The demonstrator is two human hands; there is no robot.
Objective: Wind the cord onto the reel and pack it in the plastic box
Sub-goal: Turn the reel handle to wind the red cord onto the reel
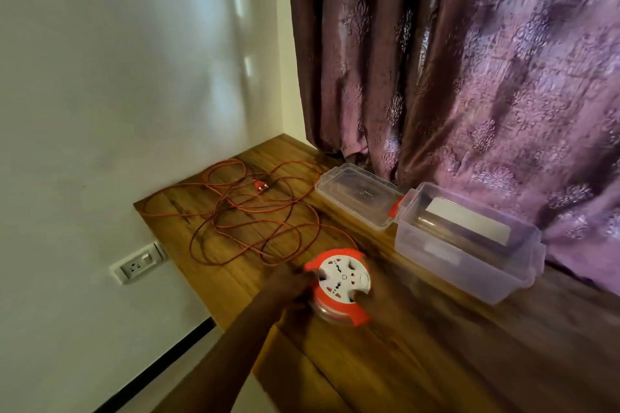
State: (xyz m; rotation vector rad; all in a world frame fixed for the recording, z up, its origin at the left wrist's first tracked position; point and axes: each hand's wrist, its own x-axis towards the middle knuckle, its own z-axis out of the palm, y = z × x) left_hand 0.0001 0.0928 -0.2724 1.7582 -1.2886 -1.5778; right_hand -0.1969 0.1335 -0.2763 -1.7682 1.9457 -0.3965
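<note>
the left hand (290, 282) reaches in from below and meets the left side of the reel (339, 283); it is blurred, so whether this grip is curled round the reel or only touching it cannot be told. just right of the reel lies a dark smear that may be the right hand, too blurred to tell its grip or even be sure of it.

the reel sits on the wooden worktop (419, 345), touching the left grip, its white socket face up inside an orange frame. from the reel's far side the orange cord (255, 211) runs off and lies in loose tangled loops spread over the worktop beyond the grip, well away from the fingers. its orange plug (261, 185) rests among the far loops, near the wall (117, 77).

to the right of the grip, past the reel, stands the clear plastic box (469, 245), open on top, near the reel but apart from it. inside it a pale flat shape shows through the wall; what it is cannot be told. an orange clip (396, 206) sits at its far left corner. just beyond that corner, further from the grip, the clear lid (355, 193) lies flat on the worktop.

a purple patterned curtain (469, 60) hangs behind box and lid. left of and below the grip, a wall socket (139, 263) is set in the wall.
</note>
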